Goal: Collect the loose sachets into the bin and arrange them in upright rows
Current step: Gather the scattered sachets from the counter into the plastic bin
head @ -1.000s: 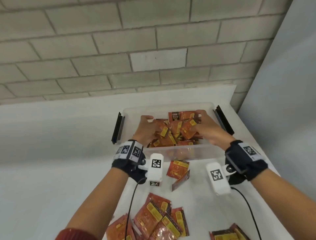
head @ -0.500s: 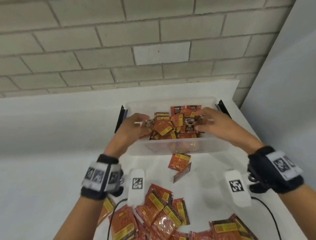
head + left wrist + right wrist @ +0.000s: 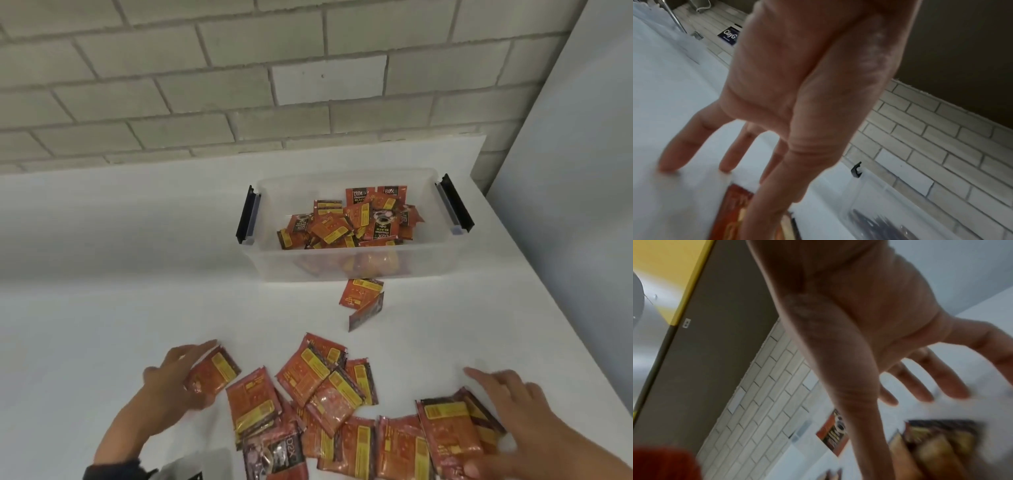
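Both hands lay spread, yours: left hand (image 3: 171, 380) touching one sachet (image 3: 213, 374), right hand (image 3: 513, 411) on loose sachets (image 3: 322, 380); they looked light, slippery, best gathered by edges.

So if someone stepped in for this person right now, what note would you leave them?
Left hand: fingers straight, touching one sachet at the pile's left edge.
Right hand: open, resting on the sachets at the right.
Bin: holds a jumbled heap, not upright rows.
Left to do: gather the table pile and the two sachets by the bin, then stand everything in rows.
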Demonstrator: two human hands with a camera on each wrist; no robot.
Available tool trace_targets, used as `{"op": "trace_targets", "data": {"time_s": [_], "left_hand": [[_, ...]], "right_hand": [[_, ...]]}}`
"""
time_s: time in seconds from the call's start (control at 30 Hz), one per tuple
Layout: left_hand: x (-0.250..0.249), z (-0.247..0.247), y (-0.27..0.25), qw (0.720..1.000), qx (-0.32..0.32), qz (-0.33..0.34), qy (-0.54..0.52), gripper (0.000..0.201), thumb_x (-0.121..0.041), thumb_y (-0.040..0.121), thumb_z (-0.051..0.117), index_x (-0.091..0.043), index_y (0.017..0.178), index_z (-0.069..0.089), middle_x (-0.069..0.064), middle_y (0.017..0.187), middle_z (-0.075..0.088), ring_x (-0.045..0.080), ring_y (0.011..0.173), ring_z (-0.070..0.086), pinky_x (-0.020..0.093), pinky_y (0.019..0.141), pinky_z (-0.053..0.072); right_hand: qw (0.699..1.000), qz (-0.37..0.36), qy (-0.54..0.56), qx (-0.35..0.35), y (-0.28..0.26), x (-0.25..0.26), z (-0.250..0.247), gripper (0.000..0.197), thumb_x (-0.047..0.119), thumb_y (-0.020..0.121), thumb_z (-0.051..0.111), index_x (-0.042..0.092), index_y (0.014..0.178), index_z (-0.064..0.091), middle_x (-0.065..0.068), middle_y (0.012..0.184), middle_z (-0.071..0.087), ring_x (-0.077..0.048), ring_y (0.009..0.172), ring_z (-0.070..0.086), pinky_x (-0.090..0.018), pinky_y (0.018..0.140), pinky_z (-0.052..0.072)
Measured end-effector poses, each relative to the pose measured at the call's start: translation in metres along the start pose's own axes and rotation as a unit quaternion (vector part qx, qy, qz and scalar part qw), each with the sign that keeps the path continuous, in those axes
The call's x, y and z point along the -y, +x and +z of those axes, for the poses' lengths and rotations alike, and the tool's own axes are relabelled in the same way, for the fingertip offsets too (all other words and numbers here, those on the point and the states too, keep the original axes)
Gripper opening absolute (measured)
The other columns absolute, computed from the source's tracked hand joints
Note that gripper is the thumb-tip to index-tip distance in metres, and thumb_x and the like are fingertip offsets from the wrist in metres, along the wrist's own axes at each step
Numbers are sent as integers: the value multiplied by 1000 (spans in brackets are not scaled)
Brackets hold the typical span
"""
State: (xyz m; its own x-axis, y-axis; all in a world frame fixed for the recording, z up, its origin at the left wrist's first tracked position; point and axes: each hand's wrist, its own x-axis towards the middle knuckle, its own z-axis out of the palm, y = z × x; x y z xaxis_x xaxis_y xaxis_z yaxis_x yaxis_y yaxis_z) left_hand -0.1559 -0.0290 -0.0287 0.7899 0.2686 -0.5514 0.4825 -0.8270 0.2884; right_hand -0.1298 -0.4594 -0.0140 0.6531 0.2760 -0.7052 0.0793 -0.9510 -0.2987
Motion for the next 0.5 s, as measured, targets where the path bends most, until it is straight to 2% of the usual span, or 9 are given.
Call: {"op": "trace_targets", "data": {"time_s": [0.03,0.07,0.13,0.17,0.27,0.33,0.4,0.43,0.5], "left_hand": [[1,3,1,1000,-7,-2,13,72,-22,87,68,-46,141,26,-4,145,28,29,125,29,38,107,23],[1,5,2,1000,-20,-3,16,74,-23,86,69,-45,141,25,-3,142,30,28,122,30,39,105,25],[-1,4,3,999,-40,-7,5,73,-22,83,72,-42,139,29,-1,129,36,27,116,33,41,103,29],[-2,3,3,999,-42,-5,1,71,-20,82,73,-41,136,32,-2,122,38,27,114,35,41,103,30],[-1,-3,8,998,-46,-6,-44,51,-16,77,77,-29,115,46,3,111,48,25,103,49,37,92,41],[-5,-11,10,996,-60,-1,-65,21,-20,87,68,-16,101,53,9,103,59,23,91,56,32,79,42],[-10,-20,12,995,-63,22,-79,17,-26,95,55,-9,96,54,12,99,60,25,88,58,38,80,46],[-16,-25,12,993,-57,41,-94,21,-29,95,52,-8,96,55,12,98,59,27,89,58,42,84,48],[-33,-34,9,988,-38,92,-121,23,-33,94,52,-12,99,59,6,100,56,22,92,57,39,86,48]], "right_hand": [[1000,3,-8,-19,3,0,6,142,102,8,33,46,124,-25,10,116,7,-11,111,16,-33,102,33],[999,6,-12,-44,6,-1,11,138,98,25,51,45,129,-23,9,115,7,-11,112,18,-31,101,33],[996,16,20,-90,14,-7,16,109,60,69,73,37,142,-5,7,118,18,-14,119,30,-27,102,33],[992,14,55,-109,17,-12,17,91,45,76,74,35,141,12,8,120,27,-14,120,36,-26,102,35],[980,-28,146,-132,22,-20,11,54,30,75,79,44,107,37,8,111,48,-6,103,51,-16,84,42],[979,-34,147,-138,22,-16,-3,42,44,70,79,38,94,45,3,100,51,-5,89,53,-15,75,43],[973,-53,161,-155,21,-10,-20,64,83,47,65,37,89,55,2,97,54,-6,86,56,-16,73,44],[970,-60,169,-165,24,-9,-27,75,93,42,53,36,91,59,3,99,56,-7,90,58,-14,73,45],[968,-86,168,-165,31,2,-40,78,91,50,50,30,97,63,4,103,55,-9,97,60,-11,75,45]]}}
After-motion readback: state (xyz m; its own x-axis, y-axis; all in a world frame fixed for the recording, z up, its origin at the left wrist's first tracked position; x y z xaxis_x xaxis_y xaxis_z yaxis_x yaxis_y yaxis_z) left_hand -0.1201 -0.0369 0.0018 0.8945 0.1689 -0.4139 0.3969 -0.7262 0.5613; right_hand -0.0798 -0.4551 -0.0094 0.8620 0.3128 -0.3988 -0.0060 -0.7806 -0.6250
